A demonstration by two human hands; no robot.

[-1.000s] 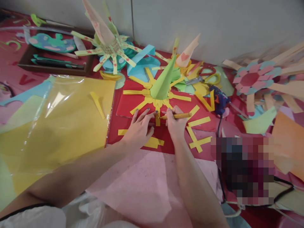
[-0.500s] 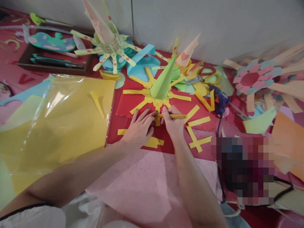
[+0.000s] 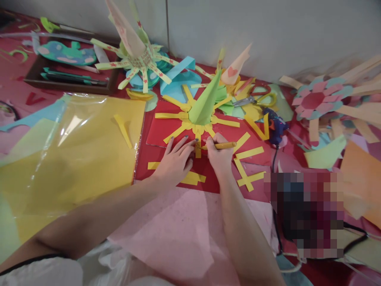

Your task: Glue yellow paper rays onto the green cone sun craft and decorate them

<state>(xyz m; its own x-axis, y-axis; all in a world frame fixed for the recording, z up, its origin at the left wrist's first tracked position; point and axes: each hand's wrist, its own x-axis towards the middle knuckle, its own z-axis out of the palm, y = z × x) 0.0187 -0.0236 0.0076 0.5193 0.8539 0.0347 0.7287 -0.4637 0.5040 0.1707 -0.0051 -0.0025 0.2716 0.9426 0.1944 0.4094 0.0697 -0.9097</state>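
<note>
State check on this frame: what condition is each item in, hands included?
Left hand: spread, fingertips on lettered strip
Right hand: closed around pen
Pen: held, tilted
Lettered strip: marked "A"
Green paper cone: standing, point leaning right
Brown box: open-topped, holding items
Scissors: lying unheld
Glue gun: lying unheld

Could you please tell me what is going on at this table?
The right hand holds a yellow pen at a yellow strip radiating from around a green paper cone. The left hand rests by that strip, which bears the letter A. Loose yellow strips lie nearby.
</note>
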